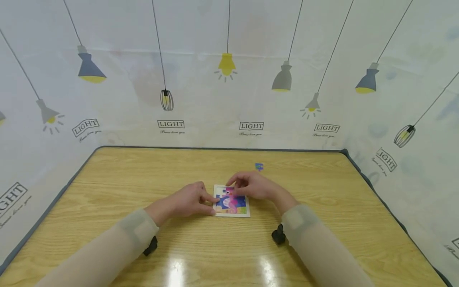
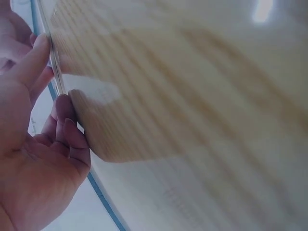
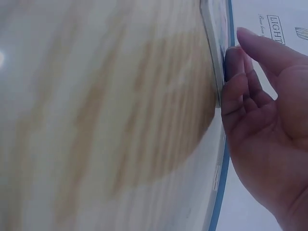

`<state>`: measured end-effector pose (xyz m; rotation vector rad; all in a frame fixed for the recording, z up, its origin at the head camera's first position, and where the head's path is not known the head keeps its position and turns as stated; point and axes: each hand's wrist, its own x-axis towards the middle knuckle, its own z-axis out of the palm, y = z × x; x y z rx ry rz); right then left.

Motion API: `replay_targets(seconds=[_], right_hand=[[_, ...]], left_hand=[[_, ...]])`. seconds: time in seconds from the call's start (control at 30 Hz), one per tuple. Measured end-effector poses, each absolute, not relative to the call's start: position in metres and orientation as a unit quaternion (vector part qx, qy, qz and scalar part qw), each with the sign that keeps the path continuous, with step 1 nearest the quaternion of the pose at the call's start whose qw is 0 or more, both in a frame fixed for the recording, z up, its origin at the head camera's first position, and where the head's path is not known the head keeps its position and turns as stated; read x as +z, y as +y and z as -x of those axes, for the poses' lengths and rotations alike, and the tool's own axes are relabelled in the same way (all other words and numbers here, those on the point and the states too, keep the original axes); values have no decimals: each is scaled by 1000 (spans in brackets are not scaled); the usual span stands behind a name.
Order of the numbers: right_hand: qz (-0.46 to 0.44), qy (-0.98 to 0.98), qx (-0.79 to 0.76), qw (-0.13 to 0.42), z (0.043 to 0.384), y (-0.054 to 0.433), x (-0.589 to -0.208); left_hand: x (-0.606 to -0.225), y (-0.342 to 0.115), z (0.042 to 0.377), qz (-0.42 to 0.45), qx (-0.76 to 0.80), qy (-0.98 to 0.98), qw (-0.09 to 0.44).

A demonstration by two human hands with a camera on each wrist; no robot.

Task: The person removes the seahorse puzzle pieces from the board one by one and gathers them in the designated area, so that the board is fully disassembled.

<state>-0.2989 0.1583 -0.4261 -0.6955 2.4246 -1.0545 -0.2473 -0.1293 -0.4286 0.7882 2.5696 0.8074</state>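
Note:
A small jigsaw puzzle in a white frame (image 1: pixel 232 215) lies on the wooden table, showing a pink animal on a blue ground. Pale patches show at the upper left of its picture. At the frame's left side, the thumb and forefinger of my left hand (image 1: pixel 188 200) hold the edge; the left wrist view shows the other fingers curled beside it. My right hand (image 1: pixel 256 185) reaches over the upper right part, forefinger and thumb apart, fingertips over the picture. In the right wrist view, its lower fingers bend close against the frame's side (image 3: pixel 214 53).
A loose blue-purple puzzle piece (image 1: pixel 259 166) lies behind the right hand. The wooden table (image 1: pixel 222 247) ends at a dark edge along the back, where a white sheet printed with hanging lamps rises. Black devices sit under both wrists.

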Motion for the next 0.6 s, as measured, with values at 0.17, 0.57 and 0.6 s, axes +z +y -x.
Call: replay_targets(seconds=[0.17,0.57,0.6], right_hand=[[258,865,-355,243,304,158,-426],[280,873,-296,268,307,152,-418],[280,873,-293,270,307,152,-417]], left_hand=[[-429,-129,248,-280,286,902,159],[-426,-126,246,-289,285,899,162],[-426,-126,246,-290,286,899,163]])
